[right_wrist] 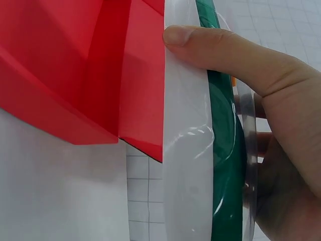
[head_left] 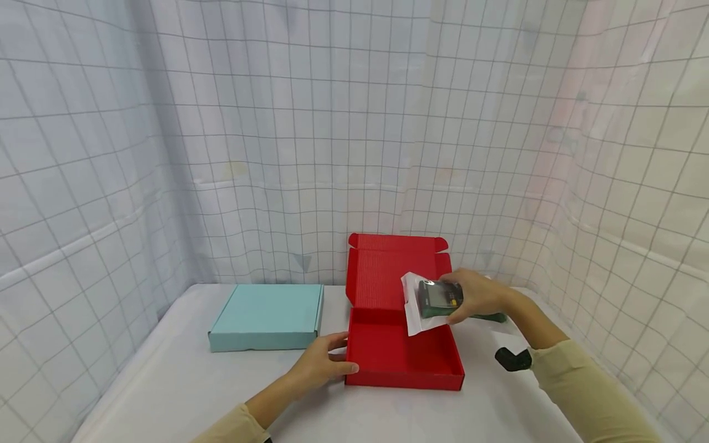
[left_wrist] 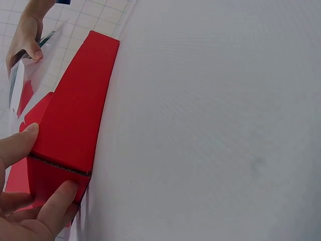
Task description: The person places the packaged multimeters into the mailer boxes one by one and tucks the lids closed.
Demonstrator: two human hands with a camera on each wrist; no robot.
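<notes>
An open red cardboard box stands on the white table, its lid tilted up at the back. My left hand holds its front left corner. In the left wrist view the thumb lies over the top edge, and fingers press the side wall. Above the box's right side, my right hand grips a dark green and black device with a grey screen, in clear plastic with a white backing. Seen from the right wrist, the thumb presses the white side of the package; the other fingers are behind it, partly hidden.
A closed light blue box lies to the left of the red one. White cloth with a grid pattern hangs behind and on both sides. A small black piece shows beside the right sleeve.
</notes>
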